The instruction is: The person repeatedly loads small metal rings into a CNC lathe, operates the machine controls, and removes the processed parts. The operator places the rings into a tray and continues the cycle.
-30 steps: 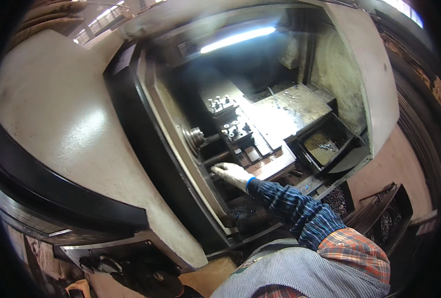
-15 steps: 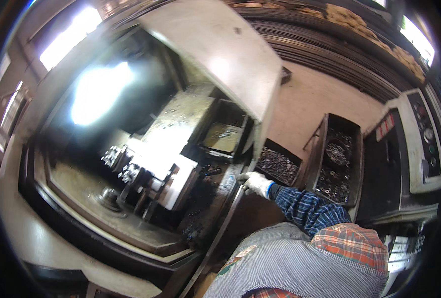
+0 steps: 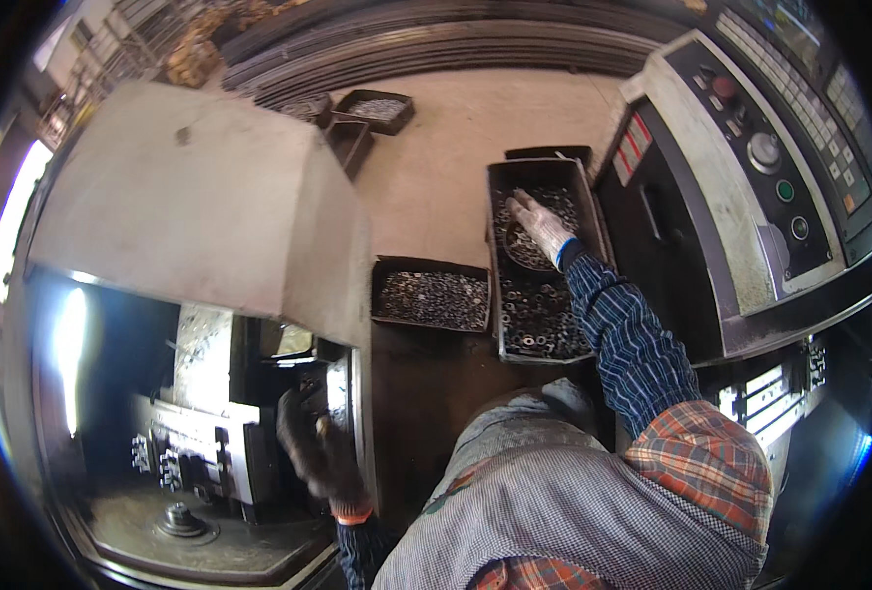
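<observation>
Nearest, at seven o'clock, the left hand [image 3: 320, 460] in a dark glove rests against the edge of the machine's door opening [image 3: 357, 413], fingers curled on the frame; whether it grips anything smaller cannot be told in the shadow. Half a second ago the view was swinging away from the machine's interior, and a second ago the white-gloved hand was down among the fixtures [image 3: 166, 462] inside; now that right hand [image 3: 542, 226] has come out and across to one o'clock, fingers spread and flat over the long tray of metal rings [image 3: 539, 285], touching the heap but not visibly closed on a piece. That reads as a turn from the machine to the stock. Beside it at twelve lies a smaller tray [image 3: 431, 295] of similar parts; farther right, the control panel [image 3: 760, 187].
</observation>
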A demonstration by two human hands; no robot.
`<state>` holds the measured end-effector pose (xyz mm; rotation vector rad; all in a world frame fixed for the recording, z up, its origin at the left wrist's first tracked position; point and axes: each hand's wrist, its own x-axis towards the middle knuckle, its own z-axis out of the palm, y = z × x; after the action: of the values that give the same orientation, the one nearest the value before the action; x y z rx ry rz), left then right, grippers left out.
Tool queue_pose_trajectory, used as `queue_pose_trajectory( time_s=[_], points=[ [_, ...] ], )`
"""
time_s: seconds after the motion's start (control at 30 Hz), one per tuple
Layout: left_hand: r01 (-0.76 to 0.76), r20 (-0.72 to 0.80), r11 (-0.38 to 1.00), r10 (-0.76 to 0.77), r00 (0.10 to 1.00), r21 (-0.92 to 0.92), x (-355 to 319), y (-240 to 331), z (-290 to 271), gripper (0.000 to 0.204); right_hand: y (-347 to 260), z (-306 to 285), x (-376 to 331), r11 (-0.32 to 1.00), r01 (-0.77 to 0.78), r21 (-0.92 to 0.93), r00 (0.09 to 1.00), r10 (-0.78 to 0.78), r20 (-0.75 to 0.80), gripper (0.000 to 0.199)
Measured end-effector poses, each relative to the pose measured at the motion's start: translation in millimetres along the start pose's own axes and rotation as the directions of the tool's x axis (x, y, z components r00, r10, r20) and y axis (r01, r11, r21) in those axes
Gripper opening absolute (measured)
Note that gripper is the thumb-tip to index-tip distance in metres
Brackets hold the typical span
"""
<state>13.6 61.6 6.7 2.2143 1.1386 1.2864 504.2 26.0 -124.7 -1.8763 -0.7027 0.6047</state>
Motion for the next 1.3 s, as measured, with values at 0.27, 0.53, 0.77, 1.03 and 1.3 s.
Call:
queue_pose_trajectory(
  time_s=[0.27, 0.53, 0.77, 1.03, 1.3],
  points=[
    [0.688, 0.836, 0.655, -0.155, 0.526, -0.312, -22.0, -12.5, 221.5, 0.056, 142.0, -48.4, -94.4, 0.817, -0.56, -0.135, 0.828, 0.549, -0.113, 0.066],
    [-0.065, 0.892, 0.933, 0.357, 0.277, -0.354, -89.2, -22.9, 377.2, 0.071, 198.4, -14.8, -149.4, 0.525, -0.747, -0.407, 0.594, 0.802, -0.055, 0.075],
    [-0.559, 0.932, 0.746, 0.274, -0.237, -0.361, -132.7, -50.4, 465.8, 0.058, 212.0, 4.1, -140.5, 0.629, -0.707, -0.325, 0.676, 0.736, -0.047, 0.08],
    [-0.335, 0.823, 0.755, 0.549, -0.149, -0.564, -156.6, -70.8, 514.7, 0.038, 204.9, 26.7, -126.5, 0.529, -0.749, -0.399, 0.591, 0.806, -0.041, 0.071],
    [-0.034, 0.924, 0.925, 0.375, -0.074, -0.378, -159.4, -59.4, 531.5, 0.041, 240.0, 37.9, -122.5, 0.527, -0.798, -0.291, 0.561, 0.827, -0.039, 0.057]
  ],
)
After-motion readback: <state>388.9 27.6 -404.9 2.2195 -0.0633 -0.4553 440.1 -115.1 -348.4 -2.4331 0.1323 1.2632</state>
